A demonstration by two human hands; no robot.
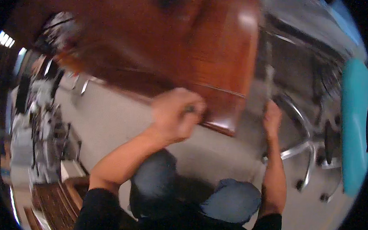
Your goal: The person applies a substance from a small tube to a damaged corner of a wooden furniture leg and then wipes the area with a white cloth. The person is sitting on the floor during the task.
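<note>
Blurred frame, view tilted. A large reddish-brown wooden panel [154, 41] fills the upper middle; it looks like a tabletop seen from its edge or underside, though the blur leaves that unsure. All places below are taken from this panel.

Left hand [176, 114]: at the panel's lower edge, near its lower right corner, closed in a fist. A small dark object [189, 109] shows between the fingers; too blurred to tell what it is. The knuckles touch or nearly touch the panel's edge; cannot tell which.

Right hand [272, 118]: just right of the panel's right edge, raised, fingers pointing up against a pale grey upright strip [258, 98] that runs beside that edge. Cannot tell whether the hand grips the strip or only rests on it.

Below the panel: both forearms rise from black sleeves, and the person's knees [233, 200] in blue jeans sit low between them. Pale floor [108, 118] lies under the panel's lower left.

Right of the panel: a chrome chair base [304, 147] with castors, and beyond it a turquoise shape [354, 125] at the rim.

Left of the panel, well apart: cluttered dark equipment [44, 119], and below it a brown wooden piece [61, 200] on the floor.
</note>
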